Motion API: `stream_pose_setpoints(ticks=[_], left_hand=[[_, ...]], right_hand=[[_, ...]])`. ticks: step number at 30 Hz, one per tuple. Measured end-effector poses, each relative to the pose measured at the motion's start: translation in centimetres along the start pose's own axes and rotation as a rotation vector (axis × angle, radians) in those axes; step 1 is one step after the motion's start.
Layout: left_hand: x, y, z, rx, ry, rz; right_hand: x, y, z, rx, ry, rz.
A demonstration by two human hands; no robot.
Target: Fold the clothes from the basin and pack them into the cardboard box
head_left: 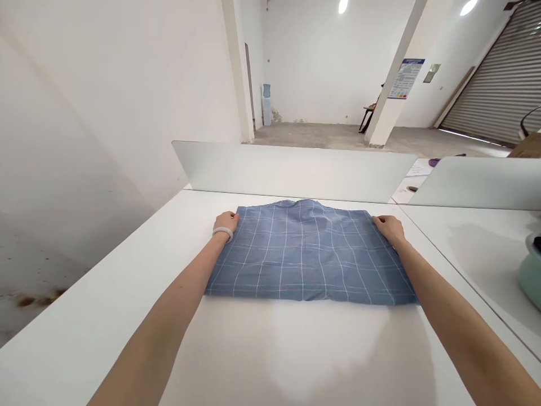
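Head view, checked cloth (302, 254) — between left grip (225, 221), right grip (389, 228)

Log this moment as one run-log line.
left hand: pinching blue checked cloth, far left corner | right hand: pinching its far right corner | blue checked cloth: spread between hands, above white table

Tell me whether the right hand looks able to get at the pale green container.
Probably not while the right hand grips a corner of the blue checked cloth; once freed, likely yes: the frosted panels stand beyond it and the container, not between.
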State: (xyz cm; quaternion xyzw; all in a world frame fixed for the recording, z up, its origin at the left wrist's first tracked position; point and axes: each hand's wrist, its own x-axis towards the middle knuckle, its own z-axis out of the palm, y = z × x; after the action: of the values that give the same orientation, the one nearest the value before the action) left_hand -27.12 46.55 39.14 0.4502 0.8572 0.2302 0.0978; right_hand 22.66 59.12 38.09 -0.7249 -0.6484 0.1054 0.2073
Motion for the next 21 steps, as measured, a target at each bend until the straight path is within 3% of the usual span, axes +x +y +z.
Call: stream_pose_setpoints(ticks=[5, 13, 17, 21], left_hand=[[0.1, 0.5, 0.9, 0.123, 0.059, -0.038], [0.5, 0.0, 1.9, 0.263, 0.093, -0.026], [0.3, 0.2, 1.7, 0.266, 0.083, -0.035], [-1.1, -0.3, 0.3, 0.221, 0.058, -0.016]], right_hand=[[0.6, -1.8, 1.4, -0.093, 0.027, 0.016], [1.1, -1.0, 2.5, -0.189, 0.021, 0.075], [0.9, -1.1, 2.1, -0.187, 0.01, 0.068], [-0.8, 0.3, 0.3, -0.149, 0.005, -0.002]])
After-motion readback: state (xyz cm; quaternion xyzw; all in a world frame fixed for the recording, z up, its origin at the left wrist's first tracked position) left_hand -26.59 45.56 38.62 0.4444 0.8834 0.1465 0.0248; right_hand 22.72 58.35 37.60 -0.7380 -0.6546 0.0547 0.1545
